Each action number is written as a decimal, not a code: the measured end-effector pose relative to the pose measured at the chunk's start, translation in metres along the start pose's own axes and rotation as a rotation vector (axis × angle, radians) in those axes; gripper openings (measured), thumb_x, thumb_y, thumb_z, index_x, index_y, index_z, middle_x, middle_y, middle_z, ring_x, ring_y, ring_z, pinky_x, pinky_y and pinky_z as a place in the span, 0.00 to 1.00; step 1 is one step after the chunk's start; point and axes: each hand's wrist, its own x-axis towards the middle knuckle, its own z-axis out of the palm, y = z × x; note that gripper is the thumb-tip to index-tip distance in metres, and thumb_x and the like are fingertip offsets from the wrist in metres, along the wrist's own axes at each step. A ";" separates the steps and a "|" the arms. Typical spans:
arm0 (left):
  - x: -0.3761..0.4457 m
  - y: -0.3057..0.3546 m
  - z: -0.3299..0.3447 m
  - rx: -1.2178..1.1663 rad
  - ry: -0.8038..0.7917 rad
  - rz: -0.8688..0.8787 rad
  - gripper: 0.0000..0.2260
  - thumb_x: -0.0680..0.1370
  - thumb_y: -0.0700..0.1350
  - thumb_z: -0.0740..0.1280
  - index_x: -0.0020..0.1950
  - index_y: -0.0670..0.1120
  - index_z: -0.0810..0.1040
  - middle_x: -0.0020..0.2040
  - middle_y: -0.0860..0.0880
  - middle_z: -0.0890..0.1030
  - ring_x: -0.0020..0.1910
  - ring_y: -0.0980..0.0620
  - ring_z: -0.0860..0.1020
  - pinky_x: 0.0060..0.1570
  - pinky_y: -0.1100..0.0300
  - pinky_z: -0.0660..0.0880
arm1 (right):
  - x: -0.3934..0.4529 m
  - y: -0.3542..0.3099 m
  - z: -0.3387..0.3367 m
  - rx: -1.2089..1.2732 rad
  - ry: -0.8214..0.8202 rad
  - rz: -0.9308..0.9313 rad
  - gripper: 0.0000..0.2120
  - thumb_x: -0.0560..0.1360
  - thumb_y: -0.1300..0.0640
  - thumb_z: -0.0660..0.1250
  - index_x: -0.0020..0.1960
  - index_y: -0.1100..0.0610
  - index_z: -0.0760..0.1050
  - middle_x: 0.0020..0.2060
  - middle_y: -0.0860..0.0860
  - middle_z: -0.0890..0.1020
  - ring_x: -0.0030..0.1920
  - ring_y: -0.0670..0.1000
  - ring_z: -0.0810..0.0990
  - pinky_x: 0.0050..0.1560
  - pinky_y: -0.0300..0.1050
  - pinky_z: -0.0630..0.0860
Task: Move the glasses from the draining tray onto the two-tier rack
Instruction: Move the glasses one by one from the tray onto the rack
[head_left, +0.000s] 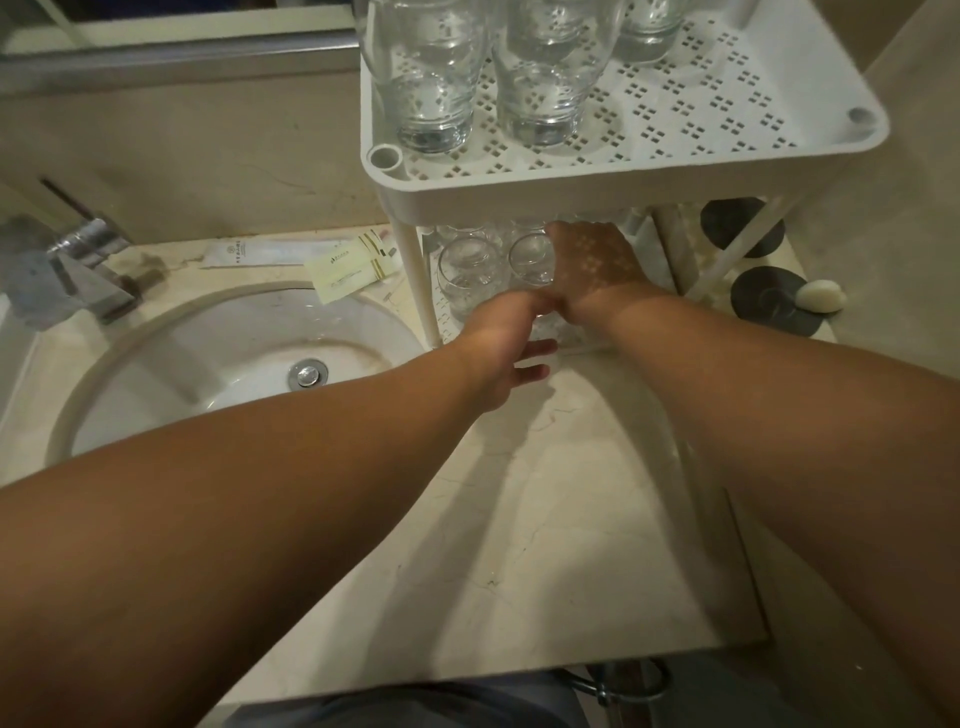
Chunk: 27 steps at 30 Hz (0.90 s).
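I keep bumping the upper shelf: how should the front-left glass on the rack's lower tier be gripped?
Judging by its pose, take the front-left glass around its rounded body, coming in level from the open front of the rack, beside the post. The upper shelf sits close overhead, so a top-down grasp looks blocked.

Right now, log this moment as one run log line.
right hand: reaching among clear glasses on lower tier | left hand: open at rack front | white perforated two-tier rack: upper tier holds clear glasses

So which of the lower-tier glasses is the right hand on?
The right hand touches the front right glass; the front left glass beside it stands untouched.
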 end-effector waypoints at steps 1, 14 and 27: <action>0.000 0.001 0.000 0.001 0.002 0.002 0.17 0.68 0.48 0.69 0.57 0.51 0.80 0.58 0.55 0.77 0.55 0.46 0.81 0.50 0.50 0.79 | 0.001 0.000 0.000 0.007 0.003 0.000 0.27 0.73 0.50 0.73 0.66 0.60 0.72 0.57 0.58 0.81 0.60 0.59 0.77 0.62 0.51 0.72; 0.014 -0.001 -0.015 -0.254 0.445 -0.035 0.06 0.78 0.40 0.62 0.41 0.46 0.71 0.36 0.48 0.72 0.40 0.46 0.77 0.57 0.49 0.79 | 0.003 0.002 0.007 0.136 -0.024 0.031 0.36 0.67 0.43 0.78 0.68 0.57 0.70 0.60 0.56 0.79 0.63 0.59 0.75 0.61 0.51 0.74; 0.018 -0.003 -0.012 -0.145 0.342 -0.029 0.08 0.78 0.43 0.64 0.55 0.46 0.77 0.45 0.50 0.74 0.54 0.45 0.80 0.55 0.48 0.81 | 0.007 0.002 0.013 0.168 -0.013 0.040 0.36 0.68 0.45 0.77 0.69 0.57 0.68 0.61 0.56 0.78 0.64 0.60 0.74 0.61 0.52 0.73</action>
